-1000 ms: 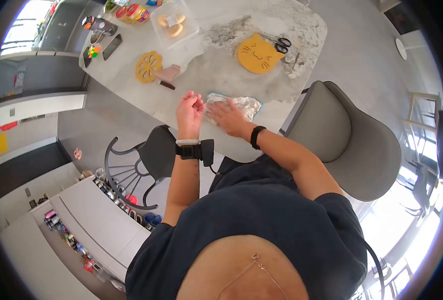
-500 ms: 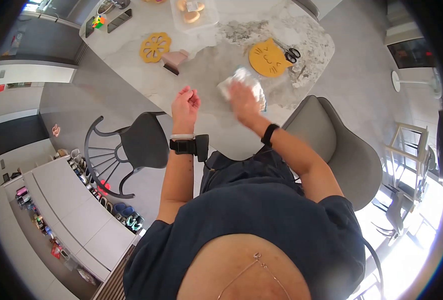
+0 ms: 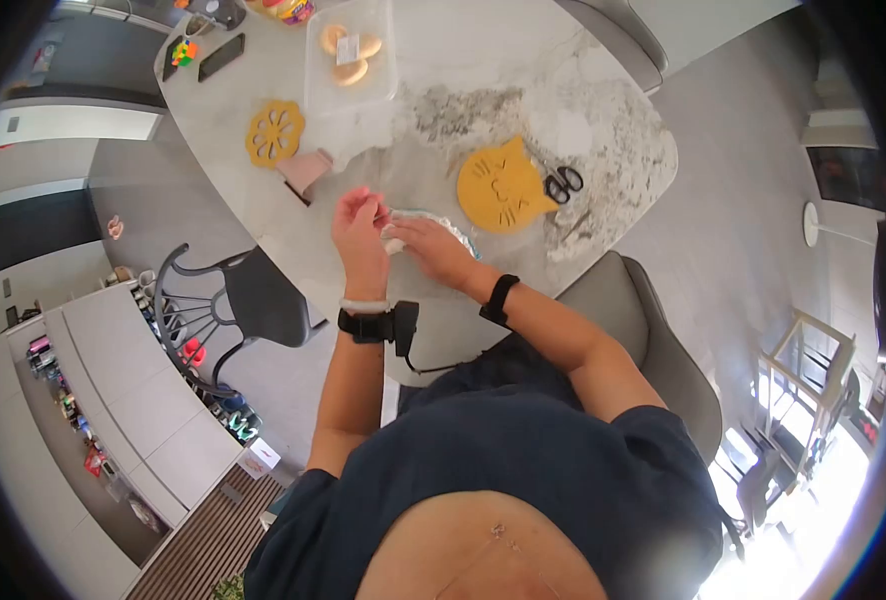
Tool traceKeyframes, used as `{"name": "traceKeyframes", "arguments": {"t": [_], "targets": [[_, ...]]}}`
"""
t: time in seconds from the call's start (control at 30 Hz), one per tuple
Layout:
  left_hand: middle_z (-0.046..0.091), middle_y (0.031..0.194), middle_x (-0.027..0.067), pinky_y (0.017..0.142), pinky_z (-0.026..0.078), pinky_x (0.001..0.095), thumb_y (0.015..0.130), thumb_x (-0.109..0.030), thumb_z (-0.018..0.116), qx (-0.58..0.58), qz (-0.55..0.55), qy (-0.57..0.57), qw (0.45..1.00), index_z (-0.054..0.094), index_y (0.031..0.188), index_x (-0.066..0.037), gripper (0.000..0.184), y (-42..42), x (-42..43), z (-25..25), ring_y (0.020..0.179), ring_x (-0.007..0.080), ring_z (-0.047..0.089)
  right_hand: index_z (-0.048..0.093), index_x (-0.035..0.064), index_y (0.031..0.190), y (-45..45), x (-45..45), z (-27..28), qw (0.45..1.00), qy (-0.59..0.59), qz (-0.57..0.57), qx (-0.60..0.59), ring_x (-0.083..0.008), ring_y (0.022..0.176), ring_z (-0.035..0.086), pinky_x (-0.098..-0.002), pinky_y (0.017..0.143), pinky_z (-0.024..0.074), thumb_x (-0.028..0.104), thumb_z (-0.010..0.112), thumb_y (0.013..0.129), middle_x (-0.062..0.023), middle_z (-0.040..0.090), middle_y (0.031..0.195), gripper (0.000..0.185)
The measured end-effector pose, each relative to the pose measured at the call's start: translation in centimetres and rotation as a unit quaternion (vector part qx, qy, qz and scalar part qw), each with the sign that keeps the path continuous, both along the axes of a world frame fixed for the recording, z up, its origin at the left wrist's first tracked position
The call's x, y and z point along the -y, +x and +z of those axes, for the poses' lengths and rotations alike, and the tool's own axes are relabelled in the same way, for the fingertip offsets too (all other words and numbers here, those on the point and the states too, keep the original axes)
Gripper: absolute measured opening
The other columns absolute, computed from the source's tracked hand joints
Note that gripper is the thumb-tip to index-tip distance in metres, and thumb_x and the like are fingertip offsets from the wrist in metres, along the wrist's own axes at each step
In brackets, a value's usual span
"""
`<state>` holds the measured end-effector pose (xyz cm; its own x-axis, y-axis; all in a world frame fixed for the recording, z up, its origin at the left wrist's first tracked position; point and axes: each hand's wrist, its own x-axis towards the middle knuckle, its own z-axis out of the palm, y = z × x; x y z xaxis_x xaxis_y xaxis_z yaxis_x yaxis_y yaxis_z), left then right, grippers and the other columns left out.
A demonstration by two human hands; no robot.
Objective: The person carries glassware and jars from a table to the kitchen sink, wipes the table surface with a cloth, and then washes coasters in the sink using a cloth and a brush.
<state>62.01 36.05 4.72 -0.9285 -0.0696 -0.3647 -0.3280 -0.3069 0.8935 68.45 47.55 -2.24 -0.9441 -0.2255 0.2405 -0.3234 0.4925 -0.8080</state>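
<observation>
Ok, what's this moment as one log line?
left hand: fingers curled | right hand: on crumpled silvery sheet | scissors: beside cat-shaped mat

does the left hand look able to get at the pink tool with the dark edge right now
Probably yes: the pink tool lies on the tabletop, forward and left of the left hand, with nothing visible between them. Whether that hand holds something is unclear.

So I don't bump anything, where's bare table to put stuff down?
The marbled table is bare right of the clear plastic box, beyond the cat-shaped mat, and between the scissors and the right edge. It's crowded around the left hand, the right hand on a silvery sheet, and where the flower-shaped mat and pink tool sit close.
</observation>
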Motion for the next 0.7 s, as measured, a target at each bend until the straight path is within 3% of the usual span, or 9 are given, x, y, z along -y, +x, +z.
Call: {"name": "traceKeyframes", "arguments": {"t": [0.03,0.1,0.27,0.33,0.43,0.57,0.63,0.67,0.7], "targets": [[0.058,0.088,0.0052,0.066,0.046,0.0262,0.084,-0.003,0.056,-0.003,-0.001,-0.008,1.0,0.052,0.103,-0.005,0.02,-0.1,-0.5,-0.2,0.074,0.0126,0.055,0.052,0.011,0.125,-0.9,-1.0,0.6,1.0,-0.008,-0.001,-0.003,-0.0209,0.114,0.05,-0.0339,0.097,0.0378,0.011,0.052,0.086,-0.0084,0.055,0.122,0.04],[0.058,0.089,0.0045,0.066,0.046,0.0252,0.084,-0.003,0.056,-0.006,0.02,0.044,0.999,0.052,0.102,-0.006,0.018,-0.1,-1.9,-0.5,0.074,0.0121,0.055,0.056,0.0079,0.121,-2.5,-3.9,2.8,0.918,-0.328,-0.053,0.216,-0.0141,0.094,0.057,-0.0279,0.085,0.044,0.012,0.049,0.09,-0.0055,0.062,0.102,0.032],[0.059,0.088,0.004,0.067,0.046,0.0246,0.083,-0.004,0.058,0.004,0.005,0.019,1.0,0.055,0.099,-0.006,0.016,-0.4,-9.1,0.9,0.074,0.0115,0.056,0.055,0.0084,0.123,-5.7,-15.4,7.5,0.869,-0.376,-0.158,0.278,-0.0055,0.091,0.052,-0.0217,0.079,0.0429,0.014,0.047,0.093,0.0019,0.061,0.1,0.032],[0.06,0.088,0.0039,0.067,0.046,0.0244,0.083,-0.005,0.058,-0.004,-0.012,-0.009,1.0,0.056,0.097,-0.006,0.014,-0.8,-11.2,0.5,0.075,0.0113,0.056,0.057,0.0074,0.122,-6.3,-20.1,8.1,0.847,-0.441,-0.202,0.219,-0.0057,0.081,0.049,-0.021,0.072,0.0424,0.018,0.05,0.092,0.0034,0.057,0.091,0.032],[0.06,0.087,0.0037,0.069,0.046,0.024,0.082,-0.006,0.06,-0.08,-0.106,-0.043,0.99,0.058,0.095,-0.006,0.013,-1.7,-13.0,-2.7,0.077,0.0113,0.057,0.056,0.0047,0.122,-5.9,-26.9,9.4,0.852,-0.409,-0.3,0.13,-0.0043,0.084,0.049,-0.0192,0.073,0.0421,0.02,0.05,0.093,0.0036,0.058,0.093,0.034],[0.062,0.088,0.0056,0.074,0.048,0.03,0.074,-0.008,0.064,-0.099,-0.156,-0.298,0.937,0.059,0.096,-0.003,0.023,-2.1,-14.0,-5.8,0.082,0.0185,0.059,0.054,0.0034,0.124,-3.4,-34.5,4.6,0.839,-0.344,-0.399,0.136,-0.0097,0.096,0.054,-0.0221,0.082,0.0426,0.02,0.05,0.092,-0.0044,0.06,0.107,0.036],[0.063,0.089,0.0071,0.077,0.048,0.0325,0.072,-0.008,0.065,-0.123,-0.177,-0.415,0.884,0.059,0.097,-0.002,0.027,-1.9,-14.2,-6.6,0.084,0.0215,0.059,0.046,0.0051,0.131,-2.2,-36.0,1.7,0.877,-0.086,-0.456,0.12,-0.0225,0.115,0.049,-0.0328,0.094,0.0386,0.02,0.05,0.091,-0.0142,0.05,0.128,0.043],[0.062,0.092,0.0091,0.079,0.047,0.0337,0.071,-0.008,0.064,-0.107,-0.193,-0.463,0.858,0.059,0.098,-0.002,0.028,-1.8,-14.4,-6.8,0.087,0.0233,0.059,0.046,0.0051,0.131,-1.7,-35.5,0.0,0.88,-0.086,-0.45,0.122,-0.0225,0.115,0.049,-0.0328,0.094,0.0386,0.02,0.05,0.091,-0.0142,0.05,0.128,0.043],[0.062,0.094,0.0111,0.082,0.046,0.0348,0.07,-0.009,0.064,-0.093,-0.21,-0.509,0.83,0.059,0.098,-0.001,0.029,-1.8,-14.7,-6.9,0.09,0.0252,0.058,0.04,0.006,0.134,-1.3,-34.7,-1.8,0.879,0.128,-0.449,0.094,-0.0277,0.123,0.039,-0.0384,0.1,0.0321,0.022,0.049,0.09,-0.0158,0.038,0.137,0.048]]}}
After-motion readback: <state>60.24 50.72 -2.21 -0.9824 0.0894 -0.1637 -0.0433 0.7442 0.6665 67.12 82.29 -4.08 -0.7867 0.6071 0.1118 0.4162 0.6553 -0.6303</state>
